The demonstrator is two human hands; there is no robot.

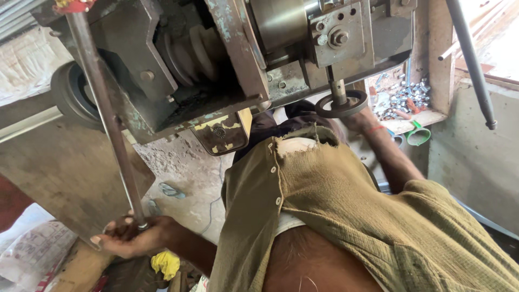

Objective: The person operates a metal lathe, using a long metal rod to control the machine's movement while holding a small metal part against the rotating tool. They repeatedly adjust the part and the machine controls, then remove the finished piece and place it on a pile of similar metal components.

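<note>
One machine (227,59), two long metal rods (105,116), one handwheel (341,104), two hands (130,238).

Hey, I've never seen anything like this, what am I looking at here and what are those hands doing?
This is one picture from a camera worn on a person's head, looking down past their olive shirt. In front stands a heavy, worn metal machine with stepped pulleys. The left hand cups the lower end of a long steel rod that slants up to the machine. The right hand reaches to a small round handwheel under the machine. Behind it, a ledge carries a heap of small shiny metal parts.
</note>
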